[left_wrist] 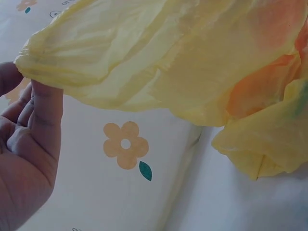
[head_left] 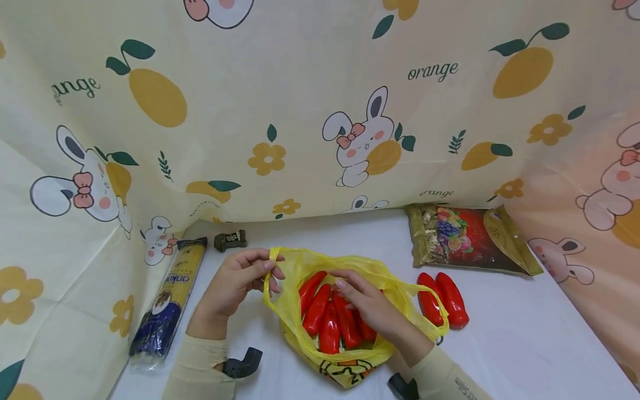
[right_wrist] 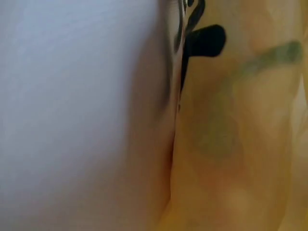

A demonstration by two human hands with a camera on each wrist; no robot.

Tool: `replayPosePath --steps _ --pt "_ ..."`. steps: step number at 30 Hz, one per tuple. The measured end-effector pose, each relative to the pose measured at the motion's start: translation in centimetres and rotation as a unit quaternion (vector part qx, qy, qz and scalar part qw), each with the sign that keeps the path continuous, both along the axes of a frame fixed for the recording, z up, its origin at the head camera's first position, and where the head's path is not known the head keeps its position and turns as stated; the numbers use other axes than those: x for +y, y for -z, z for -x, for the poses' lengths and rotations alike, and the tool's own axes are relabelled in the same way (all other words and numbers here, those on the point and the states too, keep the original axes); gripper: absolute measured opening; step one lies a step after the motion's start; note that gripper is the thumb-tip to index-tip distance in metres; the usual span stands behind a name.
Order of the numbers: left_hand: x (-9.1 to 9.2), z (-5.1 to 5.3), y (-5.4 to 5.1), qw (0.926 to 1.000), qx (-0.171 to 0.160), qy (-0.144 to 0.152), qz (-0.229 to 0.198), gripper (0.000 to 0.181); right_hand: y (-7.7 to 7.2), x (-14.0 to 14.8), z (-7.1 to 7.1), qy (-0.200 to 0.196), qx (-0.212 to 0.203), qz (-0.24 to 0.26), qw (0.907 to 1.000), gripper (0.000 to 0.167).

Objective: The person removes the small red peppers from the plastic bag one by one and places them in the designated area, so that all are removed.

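Observation:
A yellow plastic bag [head_left: 300, 339] stands spread wide on the white table, with several glossy red peppers [head_left: 329, 328] lying inside it. At its left side my left hand [head_left: 245, 278] pinches one handle of the bag; in the left wrist view the yellow plastic [left_wrist: 130, 62] is stretched from thumb and finger. Over the peppers inside the bag's mouth lies my right hand [head_left: 372, 305], its fingers extended and partly covering some of them. The bag's other handle [head_left: 442, 311] hangs over the right forearm. Close-up yellow plastic [right_wrist: 240, 144] fills much of the right wrist view.
Two more red peppers [head_left: 452, 300] lie right of the bag. Behind them is a gold and red packet [head_left: 472, 239]. A blue and yellow packet [head_left: 167, 303] lies at the left, near a small dark object [head_left: 230, 240]. A patterned curtain [head_left: 300, 111] encloses the table.

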State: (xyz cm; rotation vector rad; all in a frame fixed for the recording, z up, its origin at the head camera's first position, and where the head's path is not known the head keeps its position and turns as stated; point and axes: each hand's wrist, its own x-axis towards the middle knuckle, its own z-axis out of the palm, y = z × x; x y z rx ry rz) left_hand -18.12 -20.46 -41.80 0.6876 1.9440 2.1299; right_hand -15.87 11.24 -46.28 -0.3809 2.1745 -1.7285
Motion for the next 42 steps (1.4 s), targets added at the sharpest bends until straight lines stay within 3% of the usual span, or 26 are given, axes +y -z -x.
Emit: replayPosePath --steps 3,7,15,20,25,28,30,34,42 --pt "-0.1 0.0 0.0 1.0000 -0.001 -0.003 0.005 0.033 0.3 -0.2 0.1 0.005 0.006 -0.026 0.9996 0.055" --pt "-0.1 -0.1 0.0 0.9999 -0.005 -0.004 0.008 0.033 0.5 -0.5 0.2 -0.006 0.047 -0.105 0.9934 0.057" --pt "0.0 -0.1 -0.1 1.0000 0.000 0.002 -0.002 0.032 -0.3 -0.7 -1.2 -0.035 0.107 -0.266 0.9575 0.054" --pt "0.1 -0.2 -0.2 1.0000 0.003 0.007 -0.004 0.031 -0.4 -1.0 -1.4 -0.048 0.129 -0.311 0.9403 0.044" --pt "0.2 -0.2 -0.1 1.0000 0.000 0.006 -0.006 0.033 0.1 -1.3 -1.3 -0.063 0.146 -0.347 0.9244 0.046" --pt "0.2 -0.2 -0.1 1.0000 0.000 0.006 -0.004 0.033 0.3 -1.5 -1.2 -0.065 0.146 -0.360 0.9191 0.047" --pt "0.2 -0.2 -0.1 1.0000 -0.001 0.004 -0.002 0.033 0.3 -1.5 -1.2 -0.062 0.144 -0.356 0.9213 0.045" --pt "0.2 -0.2 -0.1 1.0000 -0.002 0.002 0.000 0.031 0.2 -1.5 -1.1 -0.039 0.137 -0.324 0.9354 0.040" --pt "0.2 -0.3 -0.3 1.0000 -0.005 0.000 0.000 0.031 -0.4 -0.3 -0.7 0.022 0.090 -0.165 0.9819 0.040"
